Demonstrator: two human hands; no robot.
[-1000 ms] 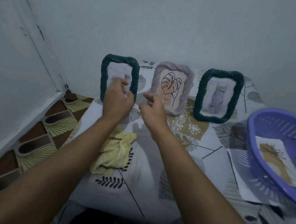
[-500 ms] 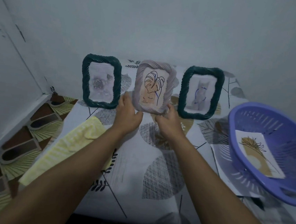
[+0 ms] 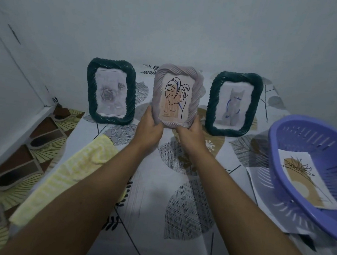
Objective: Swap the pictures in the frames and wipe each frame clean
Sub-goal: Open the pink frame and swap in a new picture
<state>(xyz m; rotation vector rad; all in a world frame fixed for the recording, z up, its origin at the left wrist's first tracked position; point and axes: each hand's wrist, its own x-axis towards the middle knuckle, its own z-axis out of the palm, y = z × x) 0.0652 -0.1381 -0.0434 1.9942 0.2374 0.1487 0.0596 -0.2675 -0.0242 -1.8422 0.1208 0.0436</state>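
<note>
Three twisted-rope picture frames stand in a row at the back of the table (image 3: 152, 204), near the wall: two dark green ones and one pale lilac one between them. The left green frame (image 3: 89, 91) holds a grey picture of roses (image 3: 110, 93), and the right green frame (image 3: 212, 102) holds a grey picture of a cat (image 3: 233, 107) with blue pen strokes on it. The pale frame (image 3: 157, 89), the one being handled, shows a line drawing of a leaf (image 3: 175, 99) on a tan ground. Both hands are on it: the left hand (image 3: 148, 128) grips its lower left corner with the thumb over the front edge, and the right hand (image 3: 191, 135) grips its lower right corner in the same way. The frame is upright and faces the camera; whether its foot touches the table or is lifted clear cannot be told. It stands apart from both green frames. One yellow cloth (image 3: 70, 175) lies on the left part of the table, partly under the left forearm and held by neither hand. On the right sits one purple slotted basket (image 3: 279, 142) with one loose picture (image 3: 306, 181) of a plant on brown inside it, and one white sheet (image 3: 259, 183) lies flat under the basket's near side. The table cover bears a leaf print. Patterned floor tiles (image 3: 15, 166) show at the far left.
</note>
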